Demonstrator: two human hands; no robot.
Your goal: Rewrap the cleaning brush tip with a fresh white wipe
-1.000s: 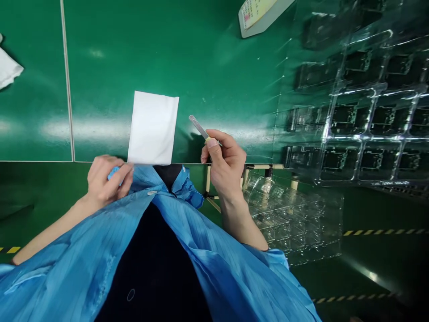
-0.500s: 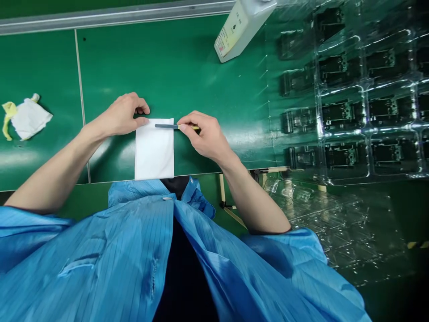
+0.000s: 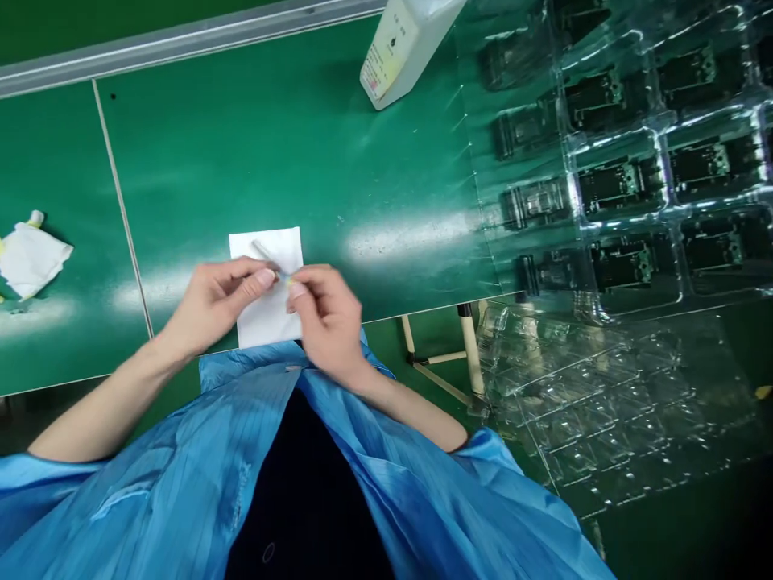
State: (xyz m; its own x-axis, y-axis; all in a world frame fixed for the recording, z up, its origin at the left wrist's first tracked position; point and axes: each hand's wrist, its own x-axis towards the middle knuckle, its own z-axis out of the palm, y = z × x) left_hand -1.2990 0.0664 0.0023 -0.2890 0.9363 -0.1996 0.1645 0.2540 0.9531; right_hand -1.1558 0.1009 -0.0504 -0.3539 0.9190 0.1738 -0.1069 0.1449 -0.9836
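A folded white cloth lies on the green table top at its front edge, with both my hands over it. My right hand is closed in a pinch on a slim grey tool with a yellow part, blurred by motion. The tool's grey end points up and left, past my left fingertips. My left hand is also pinched, thumb against forefinger, close to my right fingertips. Whether it grips the tool or something small is hidden.
A white bottle with a label stands at the back. Clear plastic trays with dark circuit boards fill the right side. More clear trays sit lower, beyond the table edge. A crumpled white cloth lies at far left.
My hands have come together over the cloth, nearer my body. The tool has turned from level to slanting up-left. My left hand has gone from resting at the cloth's corner to a pinch.
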